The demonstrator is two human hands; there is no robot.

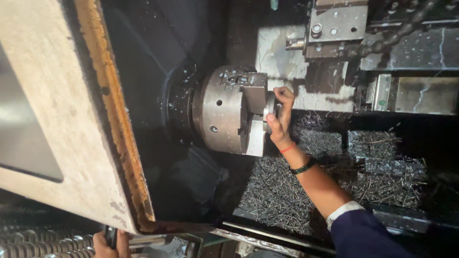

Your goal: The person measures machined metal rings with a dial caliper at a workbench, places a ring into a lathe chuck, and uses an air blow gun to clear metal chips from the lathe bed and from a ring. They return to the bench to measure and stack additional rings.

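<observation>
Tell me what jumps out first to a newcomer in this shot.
The big steel lathe chuck at centre, with the right hand gripping a small round metal part at its jaws. Below and to the right lies a thick bed of metal chips. The worn, rust-edged machine door fills the left side, and the left hand holds a dark handle at the bottom edge.

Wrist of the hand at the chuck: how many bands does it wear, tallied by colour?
On the right hand, which grips a round metal part at the chuck:
Red thread band: 1
Dark beaded band: 1
Total: 2
</observation>
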